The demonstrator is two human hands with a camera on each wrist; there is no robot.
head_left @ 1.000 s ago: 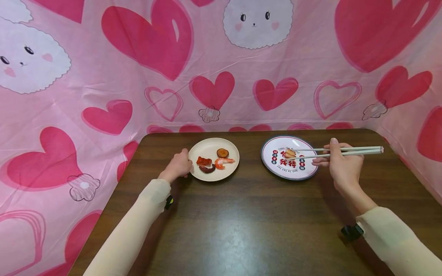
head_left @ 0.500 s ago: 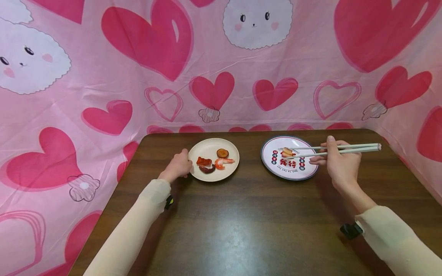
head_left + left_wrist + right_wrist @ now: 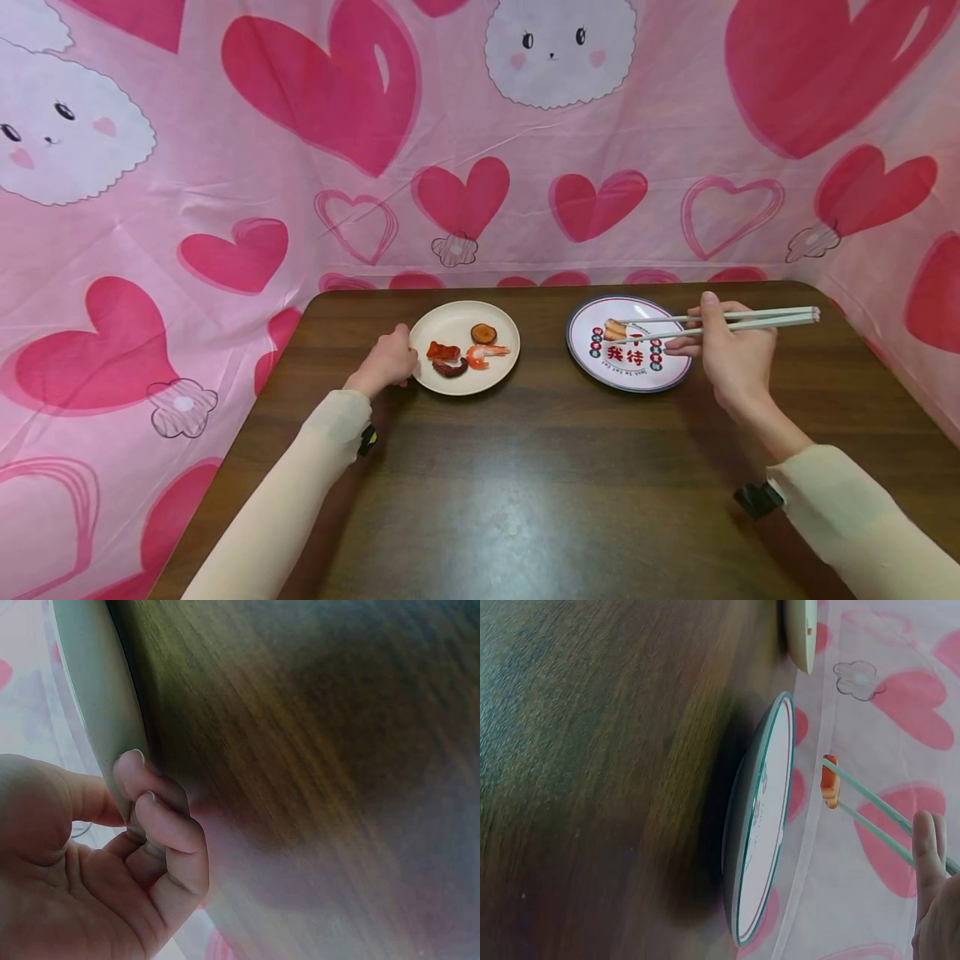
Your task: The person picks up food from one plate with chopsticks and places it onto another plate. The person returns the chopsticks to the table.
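Observation:
At the rim of a beige plate (image 3: 456,315), my left hand (image 3: 386,358) pinches the edge; the left wrist view shows curled fingers (image 3: 172,829) on the plate's underside. A shrimp (image 3: 486,356), a round brown slice (image 3: 483,333), a red-brown piece (image 3: 442,351) and a dark octopus tentacle (image 3: 451,368) lie on it. My right hand (image 3: 735,354) holds pale green chopsticks (image 3: 776,317). Their tips squeeze a small tan-and-orange piece of food (image 3: 829,782), held up over a white plate (image 3: 637,308) with red lettering and a dark rim.
Both plates stand near the back of a dark brown wooden table (image 3: 480,492). A pink cloth (image 3: 525,133) with hearts hangs behind the table and along its sides.
My right hand, the chopsticks and the gripped food piece have shifted left and slightly up over the white plate. The left hand and the beige plate have stayed put.

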